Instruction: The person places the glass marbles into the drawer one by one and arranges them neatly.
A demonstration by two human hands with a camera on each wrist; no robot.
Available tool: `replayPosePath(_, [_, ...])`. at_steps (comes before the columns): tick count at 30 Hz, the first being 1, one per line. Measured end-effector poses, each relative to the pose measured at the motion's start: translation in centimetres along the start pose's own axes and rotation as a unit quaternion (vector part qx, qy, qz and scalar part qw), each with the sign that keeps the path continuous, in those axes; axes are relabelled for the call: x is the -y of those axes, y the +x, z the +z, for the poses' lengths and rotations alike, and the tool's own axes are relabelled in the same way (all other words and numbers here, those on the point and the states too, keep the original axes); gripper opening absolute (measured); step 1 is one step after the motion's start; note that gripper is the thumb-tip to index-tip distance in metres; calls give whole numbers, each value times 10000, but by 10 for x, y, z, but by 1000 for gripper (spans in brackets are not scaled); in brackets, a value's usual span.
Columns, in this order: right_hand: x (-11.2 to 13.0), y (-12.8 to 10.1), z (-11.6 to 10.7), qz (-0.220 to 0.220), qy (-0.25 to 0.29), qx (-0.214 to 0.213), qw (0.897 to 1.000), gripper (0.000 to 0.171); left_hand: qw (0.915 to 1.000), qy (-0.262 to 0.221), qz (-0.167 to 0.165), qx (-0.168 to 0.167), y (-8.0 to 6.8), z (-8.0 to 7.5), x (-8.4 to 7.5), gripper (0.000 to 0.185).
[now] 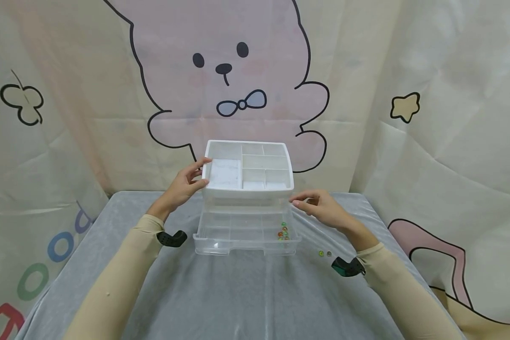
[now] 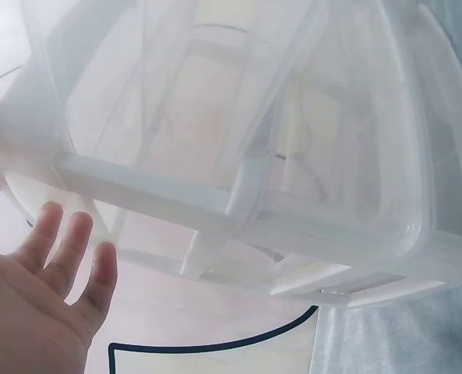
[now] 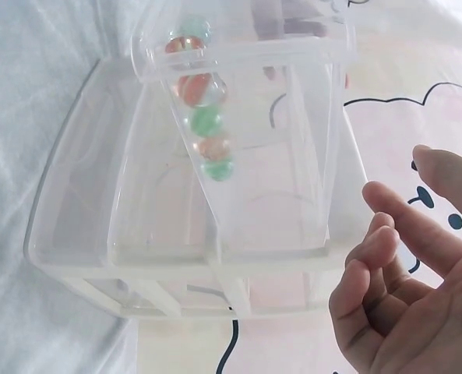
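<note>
A small plastic drawer box [image 1: 248, 193] stands on the table, with a white compartment tray as its top and a translucent body. Its clear drawer [image 1: 221, 246] is pulled out toward me. Several glass marbles [image 1: 283, 232], green and orange, lie in the drawer's right compartment. My left hand [image 1: 182, 186] holds the box's upper left edge with thumb and index finger, while the other fingers [image 2: 71, 241] spread free beside it. Close to the box's right side, my right hand [image 1: 323, 208] has loosely bent fingers and a raised thumb, with nothing between them.
Two loose marbles [image 1: 325, 253] lie on the grey tablecloth [image 1: 238, 293] right of the drawer, near the right wrist. Behind the table hangs a cloth backdrop [image 1: 352, 94] printed with a pink bear, and side cloths stand left and right.
</note>
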State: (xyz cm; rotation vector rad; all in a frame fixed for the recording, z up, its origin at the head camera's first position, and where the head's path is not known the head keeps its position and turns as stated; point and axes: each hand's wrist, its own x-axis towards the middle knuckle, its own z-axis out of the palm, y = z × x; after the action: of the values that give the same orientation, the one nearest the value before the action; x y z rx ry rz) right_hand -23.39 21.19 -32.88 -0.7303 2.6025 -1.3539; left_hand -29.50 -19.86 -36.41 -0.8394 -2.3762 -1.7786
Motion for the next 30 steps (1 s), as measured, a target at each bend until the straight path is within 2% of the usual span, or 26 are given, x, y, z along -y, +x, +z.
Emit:
replayPosePath(6, [-4,-6,-5,15,-58,-125,9999,27,10000,46,-23,-5,0,0,-1,60])
replayPosePath(19, [-22,-24,-18,-304,-226,-277,9989,24,10000,13,16,-33,1,-1,-3,60])
replayPosePath(24, [-39,-29,-21,-264,-234,-232,9991,26,10000,11,12,-42,2,-1,-4,60])
replayPosePath(30, [-70,-39,-19,-283,-447,-351,9980,25,10000,-2,-83,-7,1,0,-4,60])
